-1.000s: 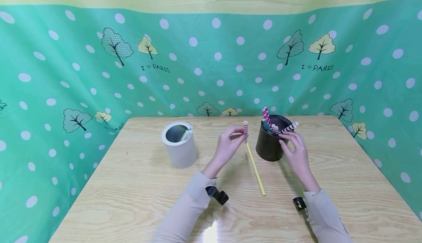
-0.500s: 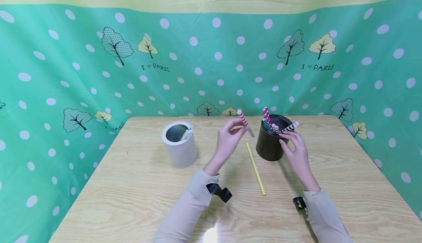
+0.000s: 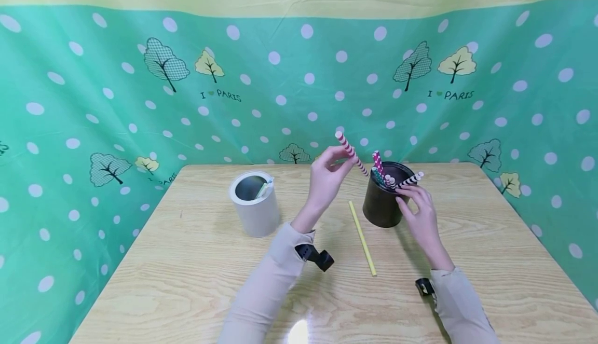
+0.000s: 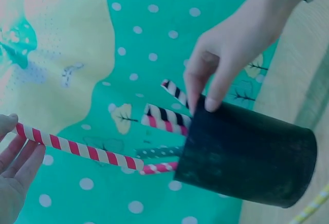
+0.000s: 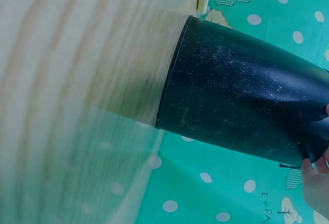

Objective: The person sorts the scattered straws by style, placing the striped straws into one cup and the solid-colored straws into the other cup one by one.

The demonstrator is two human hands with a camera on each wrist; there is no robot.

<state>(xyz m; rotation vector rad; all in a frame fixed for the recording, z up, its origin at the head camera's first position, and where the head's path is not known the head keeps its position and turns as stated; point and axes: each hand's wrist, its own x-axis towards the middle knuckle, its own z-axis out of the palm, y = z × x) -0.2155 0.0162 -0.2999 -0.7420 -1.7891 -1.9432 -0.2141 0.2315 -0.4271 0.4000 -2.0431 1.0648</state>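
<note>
My left hand (image 3: 324, 180) pinches a red-and-white striped paper straw (image 3: 344, 142), tilted with its lower end close to the black canister's rim. In the left wrist view that straw (image 4: 82, 149) reaches from the fingertips toward the straws in the canister. The black canister (image 3: 379, 206) stands upright and holds several paper straws: pink dotted (image 3: 377, 161), dark green dotted (image 4: 159, 152), and black-and-white striped (image 3: 411, 179). On its near right side, my right hand (image 3: 422, 219) grips the rim between thumb and fingers. The right wrist view shows the canister's side (image 5: 231, 90), with fingertips at the rim.
A yellow straw (image 3: 362, 238) lies on the wooden table (image 3: 187, 281) in front of the black canister. To the left stands a white canister (image 3: 258, 217) with a pale wrapped item (image 3: 263, 189) inside. A green dotted curtain (image 3: 261, 100) hangs behind the table.
The left hand has lifted the red-and-white straw up and to the right, tilting it from upright so its lower end points at the black canister. The right hand has stayed at the rim.
</note>
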